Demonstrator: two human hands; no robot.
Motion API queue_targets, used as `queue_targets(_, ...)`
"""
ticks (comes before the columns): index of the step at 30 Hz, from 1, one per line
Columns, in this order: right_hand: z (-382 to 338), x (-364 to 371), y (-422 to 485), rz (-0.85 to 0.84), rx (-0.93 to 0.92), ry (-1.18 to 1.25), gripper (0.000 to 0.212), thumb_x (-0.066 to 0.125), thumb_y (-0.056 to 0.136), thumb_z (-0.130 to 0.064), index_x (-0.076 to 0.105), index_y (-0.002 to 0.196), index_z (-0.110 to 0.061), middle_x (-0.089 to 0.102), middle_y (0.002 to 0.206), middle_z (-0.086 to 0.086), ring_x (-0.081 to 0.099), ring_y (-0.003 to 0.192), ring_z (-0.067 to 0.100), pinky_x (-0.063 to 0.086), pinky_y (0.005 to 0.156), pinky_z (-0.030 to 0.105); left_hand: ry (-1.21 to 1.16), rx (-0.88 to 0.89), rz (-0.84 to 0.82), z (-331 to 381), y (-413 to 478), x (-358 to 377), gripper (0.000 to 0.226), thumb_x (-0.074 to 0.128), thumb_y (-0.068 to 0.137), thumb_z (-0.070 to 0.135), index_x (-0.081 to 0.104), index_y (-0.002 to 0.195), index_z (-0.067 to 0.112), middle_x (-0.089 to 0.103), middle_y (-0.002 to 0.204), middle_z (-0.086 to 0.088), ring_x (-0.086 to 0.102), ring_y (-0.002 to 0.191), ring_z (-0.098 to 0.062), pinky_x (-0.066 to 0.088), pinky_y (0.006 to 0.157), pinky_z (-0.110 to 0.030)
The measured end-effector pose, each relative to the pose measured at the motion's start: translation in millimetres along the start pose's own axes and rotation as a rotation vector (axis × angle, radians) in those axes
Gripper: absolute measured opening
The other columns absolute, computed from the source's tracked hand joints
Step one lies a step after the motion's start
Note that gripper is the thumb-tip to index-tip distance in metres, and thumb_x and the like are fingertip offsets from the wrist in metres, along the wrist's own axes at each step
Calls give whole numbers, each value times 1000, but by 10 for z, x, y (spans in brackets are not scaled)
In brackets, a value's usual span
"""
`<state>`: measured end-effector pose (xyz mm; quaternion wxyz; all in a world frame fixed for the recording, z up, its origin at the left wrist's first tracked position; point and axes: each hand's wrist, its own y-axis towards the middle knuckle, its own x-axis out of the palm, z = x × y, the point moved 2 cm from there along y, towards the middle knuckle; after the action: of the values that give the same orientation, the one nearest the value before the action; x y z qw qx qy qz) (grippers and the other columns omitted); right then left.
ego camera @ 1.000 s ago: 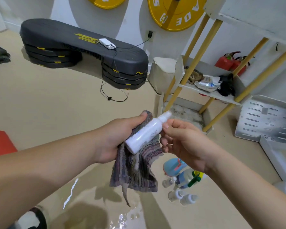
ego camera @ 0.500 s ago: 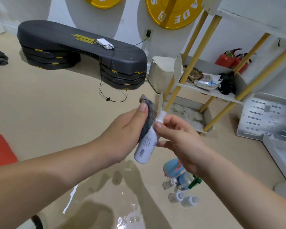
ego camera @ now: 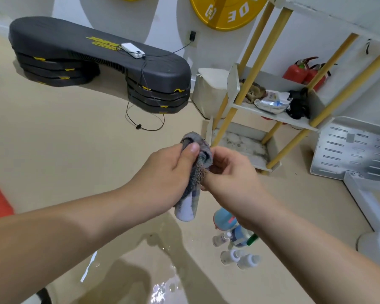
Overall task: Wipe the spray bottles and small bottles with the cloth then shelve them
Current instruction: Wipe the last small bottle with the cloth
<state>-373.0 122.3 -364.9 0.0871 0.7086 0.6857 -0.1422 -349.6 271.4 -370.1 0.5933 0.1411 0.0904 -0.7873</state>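
Floor (ego camera: 75, 150): beige and glossy, with a wet sheen toward its near edge.
Step platform (ego camera: 97, 51): black, standing by the far wall.
Rack (ego camera: 272, 116): white shelves on yellow poles, at the floor's far right.
Left hand (ego camera: 162, 178): grips the cloth around the bottle, thumb pressed on top.
Right hand (ego camera: 230, 178): fingers curled, pinching the cloth at the bottle's upper end.
Cloth (ego camera: 198, 154): grey, striped and nubbly, bunched over most of the bottle.
Bottle (ego camera: 185, 212): slim and white, held in the air between both hands; only its lower end shows below the cloth, cap hidden.
Other bottles (ego camera: 235, 249): one blue, several small and clear, clustered on the floor under the right wrist.
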Motion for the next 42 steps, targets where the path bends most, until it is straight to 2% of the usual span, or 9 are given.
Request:
queue_targets(3, -26, -41, 43, 59, 68, 12, 17, 77, 92, -20, 69, 94, -5, 65, 78, 6, 59, 69, 12, 51, 65, 35, -261, -221, 50, -121, 94, -22, 47, 38, 110, 51, 73, 99, 22, 80, 95, 4, 75, 96, -17, 57, 96, -39)
queue_targets(6, -99, -23, 8, 44, 85, 101, 17, 76, 94, -15, 68, 99, -1, 66, 86, 16, 62, 69, 17, 57, 63, 33, -308, -279, -175, -183, 63, 15, 46, 37, 108, 58, 74, 117, 32, 79, 113, 5, 72, 113, -19, 49, 111, -47)
queue_targets(11, -171, -45, -152, 134, 75, 255, 12, 68, 99, -9, 65, 103, 2, 63, 96, 25, 63, 80, 26, 61, 67, 35, -355, -401, -327, -221, -172, 72, 69, 32, 97, 82, 74, 120, 32, 80, 108, 3, 76, 104, -20, 56, 97, -43)
queue_targets(16, -214, -77, -424, 231, 68, 68, 17, 69, 99, -21, 68, 112, -10, 66, 93, 8, 60, 79, 16, 50, 58, 21, -584, -672, -361, -222, -462, 177, 43, 48, 107, 37, 67, 130, 6, 75, 101, -21, 76, 93, -37, 63, 73, -42)
queue_targets(21, -117, -64, -767, 365, 94, -44, 9, 67, 101, -27, 70, 106, -21, 51, 73, -4, 43, 59, 7, 36, 52, 16, -290, -656, -246, -310, -629, 205, 34, 52, 106, 30, 71, 108, 3, 80, 92, -16, 77, 82, -33, 65, 80, -43)
queue_targets(28, 466, 62, -822, 452, 424, 230, 21, 57, 105, -35, 64, 119, -20, 58, 96, -1, 54, 75, 16, 44, 64, 30, -338, -724, -56, -594, -698, 400, 43, 56, 96, 41, 66, 111, 2, 76, 105, -27, 73, 78, -38, 61, 73, -45)
queue_targets(34, 1402, 4, -826, 573, 553, 348, 20, 60, 102, -27, 61, 121, -20, 62, 103, 6, 57, 74, 25, 43, 56, 31, -448, -892, -118, -1045, -849, 614, 45, 67, 96, 50, 72, 104, 6, 78, 82, -12, 72, 68, -33, 59, 70, -41)
queue_targets(39, 2309, 70, -1035, 626, 663, 204, 5, 64, 100, -29, 59, 98, -28, 63, 105, 8, 56, 79, 26, 46, 55, 31, -478, -957, -224, -1409, -807, 882, 80, 86, 66, 70, 74, 104, 0, 75, 88, -13, 73, 73, -32, 55, 73, -39)
queue_targets(42, 2708, 110, -1089, 669, 712, 194, 8, 64, 97, -28, 57, 93, -28, 62, 94, 5, 59, 79, 29, 55, 64, 40, -420, -975, -242, -1569, -801, 1111, 39, 85, 81, 43, 65, 89, 11, 78, 90, -10, 69, 67, -30, 45, 65, -36)
